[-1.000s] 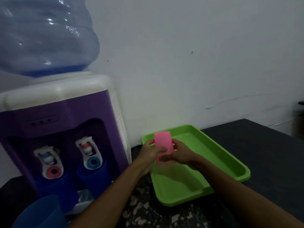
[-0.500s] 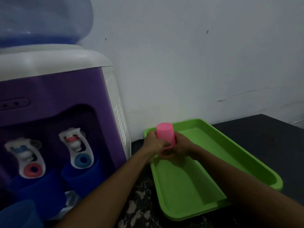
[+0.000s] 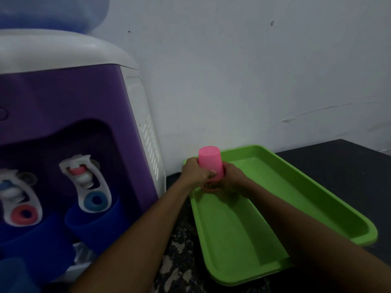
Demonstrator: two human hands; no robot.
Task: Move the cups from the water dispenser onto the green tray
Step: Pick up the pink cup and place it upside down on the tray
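Note:
A pink cup [image 3: 210,163] stands upside down at the far left corner of the green tray [image 3: 306,199]. My left hand [image 3: 194,173] grips its left side and my right hand [image 3: 232,178] grips its right side near the rim. The rim is low against the tray floor; contact is hidden by my fingers. The purple water dispenser [image 3: 69,127] stands to the left. Blue cups sit under its taps: one under the right tap [image 3: 93,225], another under the left tap [image 3: 31,244], and a third [image 3: 12,275] at the bottom left corner.
The tray lies on a dark counter [image 3: 338,161] against a pale wall [image 3: 254,70]. A blue water bottle [image 3: 53,13] tops the dispenser. A patterned patch of counter [image 3: 179,261] shows between the dispenser and the tray.
Both hands have lowered the pink cup from above the tray down into its far left corner. The camera has moved closer and tilted down.

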